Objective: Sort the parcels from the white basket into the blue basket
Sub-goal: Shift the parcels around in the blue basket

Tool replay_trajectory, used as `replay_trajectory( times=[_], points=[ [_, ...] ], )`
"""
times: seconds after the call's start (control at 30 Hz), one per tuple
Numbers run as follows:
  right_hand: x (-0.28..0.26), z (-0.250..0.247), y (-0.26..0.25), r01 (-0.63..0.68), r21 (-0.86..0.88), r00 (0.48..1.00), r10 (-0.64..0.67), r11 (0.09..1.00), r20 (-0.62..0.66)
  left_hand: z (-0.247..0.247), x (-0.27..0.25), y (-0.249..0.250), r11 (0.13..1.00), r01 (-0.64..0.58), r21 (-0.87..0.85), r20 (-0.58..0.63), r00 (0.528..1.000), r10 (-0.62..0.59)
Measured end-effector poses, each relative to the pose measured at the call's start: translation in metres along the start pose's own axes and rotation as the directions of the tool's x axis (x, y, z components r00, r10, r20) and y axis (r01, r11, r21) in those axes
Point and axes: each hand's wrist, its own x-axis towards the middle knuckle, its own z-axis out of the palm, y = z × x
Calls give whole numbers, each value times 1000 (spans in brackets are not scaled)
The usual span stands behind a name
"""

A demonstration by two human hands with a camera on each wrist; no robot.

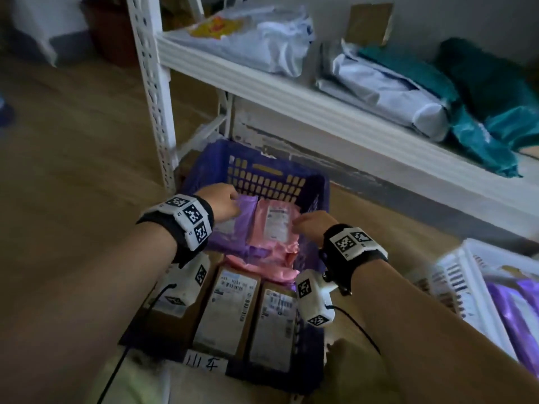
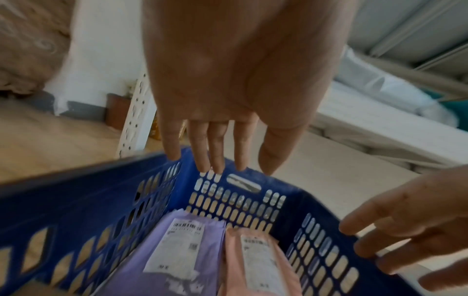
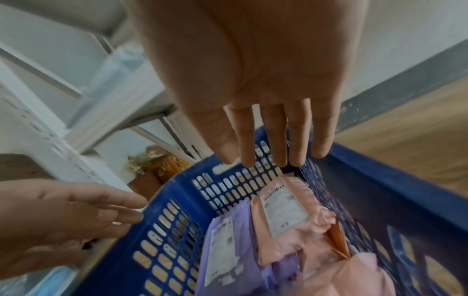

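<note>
Left hand (image 2: 228, 80) and right hand (image 3: 253, 70) empty, fingers straight, above blue basket (image 2: 76, 200); white basket (image 1: 466, 275) only head view

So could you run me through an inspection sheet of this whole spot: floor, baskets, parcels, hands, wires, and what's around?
Surface: wooden floor; both baskets stand on it.
Job's things: blue basket holds a purple parcel and a pink parcel side by side at the far end, with labelled cardboard boxes at the near end. White basket at right still holds a purple parcel.
Clutter: handwritten paper tag on the blue basket's near rim.
Hands: left hand and right hand both open over the blue basket, gripping nothing.
Cables: black wires run from the wrist cameras.
Surroundings: white shelf rack bearing white and teal bagged parcels.
</note>
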Motion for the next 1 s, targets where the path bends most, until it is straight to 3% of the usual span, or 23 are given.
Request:
replay_trajectory(
  times=[0.43, 0.5, 0.77, 1.0],
  points=[
    [151, 43, 5, -194, 78, 979, 189, 978, 77, 49, 110, -31, 989, 143, -38, 114, 984, -138],
    [166, 50, 11, -273, 141, 961, 265, 952, 77, 57, 121, -37, 986, 164, -31, 136, 978, -158],
    [197, 76, 26, -431, 374, 897, 436, 822, 74, 86, 144, -48, 982, 186, -34, 267, 949, -170],
    [198, 85, 34, -423, 556, 896, 424, 716, 135, 91, 145, -42, 984, 177, -31, 290, 944, -161]
  ],
)
